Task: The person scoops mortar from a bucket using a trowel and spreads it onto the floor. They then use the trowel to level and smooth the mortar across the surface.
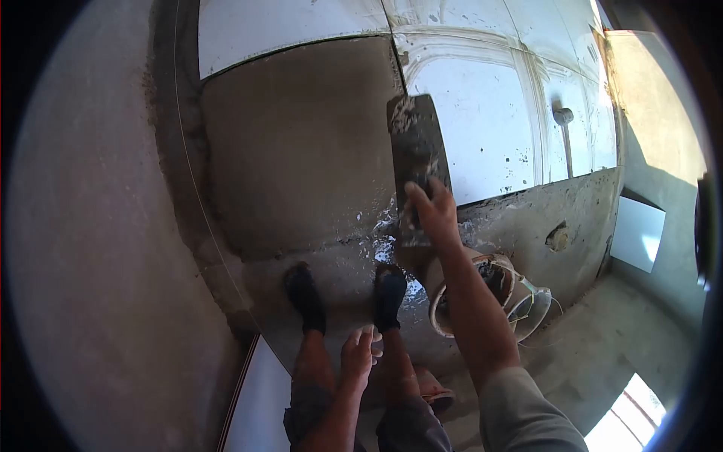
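My right hand [433,211] grips the handle of a flat rectangular trowel [420,135], its blade smeared with wet mortar. The trowel lies over the right edge of a smooth grey mortar bed [301,143], beside a laid white tile [471,120]. Low in the view, my left hand [361,352] hangs in front of my legs with its fingers curled in. Nothing shows in it. My feet in dark shoes [305,297] stand just below the mortar bed.
A mallet [563,117] lies on the tiles at the right. Beside my right forearm stand a mortar bucket [440,301] and a clear-sided pail [541,320]. A thin string [197,181] runs along the left wall. Loose white tiles lean at right [638,233] and bottom left [260,399].
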The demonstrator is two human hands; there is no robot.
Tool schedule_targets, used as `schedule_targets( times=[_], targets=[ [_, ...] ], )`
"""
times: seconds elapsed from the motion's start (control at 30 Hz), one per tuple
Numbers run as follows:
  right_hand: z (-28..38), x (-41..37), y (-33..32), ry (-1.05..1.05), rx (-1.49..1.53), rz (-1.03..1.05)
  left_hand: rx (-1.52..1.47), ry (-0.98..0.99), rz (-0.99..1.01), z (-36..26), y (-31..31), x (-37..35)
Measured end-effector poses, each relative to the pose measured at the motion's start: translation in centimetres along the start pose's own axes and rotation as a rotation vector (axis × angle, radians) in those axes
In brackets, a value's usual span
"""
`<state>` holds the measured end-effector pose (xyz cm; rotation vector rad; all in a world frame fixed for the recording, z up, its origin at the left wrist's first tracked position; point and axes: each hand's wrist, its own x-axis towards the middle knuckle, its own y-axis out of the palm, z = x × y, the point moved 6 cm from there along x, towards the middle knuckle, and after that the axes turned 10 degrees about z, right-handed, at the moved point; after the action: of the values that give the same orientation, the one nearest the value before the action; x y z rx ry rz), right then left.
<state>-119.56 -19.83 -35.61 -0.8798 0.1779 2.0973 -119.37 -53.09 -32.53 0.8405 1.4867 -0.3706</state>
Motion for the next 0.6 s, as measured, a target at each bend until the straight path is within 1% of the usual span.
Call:
schedule_targets(
  times=[0.07,0.1,0.13,0.17,0.2,0.27,0.3,0.37,0.4,0.53,0.6],
  targets=[
    [1.1,4.7,-0.2,-0.064,-0.257,-0.119,-0.028,-0.006,-0.001,-0.4,-0.3,-0.1],
    [1.1,7.0,0.0,-0.059,-0.261,-0.115,-0.052,-0.012,-0.006,-0.6,-0.5,-0.1],
    [1.7,8.9,-0.1,-0.124,-0.417,-0.194,-0.057,-0.018,-0.006,-0.7,-0.7,-0.1],
    [2.5,10.5,-0.1,-0.19,-0.574,-0.27,-0.069,-0.031,-0.009,-0.9,-0.8,-0.1],
    [2.9,12.0,0.1,-0.187,-0.581,-0.263,-0.084,-0.042,-0.011,-1.1,-0.9,-0.1],
    [5.2,13.8,0.5,-0.279,-0.851,-0.376,-0.108,-0.049,-0.007,-1.5,-1.1,0.1],
    [5.7,14.9,0.8,-0.275,-0.858,-0.367,-0.123,-0.053,-0.004,-1.6,-1.2,0.1],
    [6.5,16.9,1.2,-0.161,-0.967,-0.343,-0.152,-0.057,-0.001,-2.3,-1.2,0.1],
    [6.8,17.7,1.4,-0.066,-1.026,-0.316,-0.171,-0.052,0.002,-2.5,-1.3,0.1],
    [7.4,18.8,2.2,-0.043,-1.102,-0.314,-0.211,-0.072,-0.011,-2.9,-1.4,0.4],
    [7.2,18.5,2.2,0.029,-1.119,-0.314,-0.244,-0.082,-0.012,-3.1,-1.3,0.6]
  ],
)
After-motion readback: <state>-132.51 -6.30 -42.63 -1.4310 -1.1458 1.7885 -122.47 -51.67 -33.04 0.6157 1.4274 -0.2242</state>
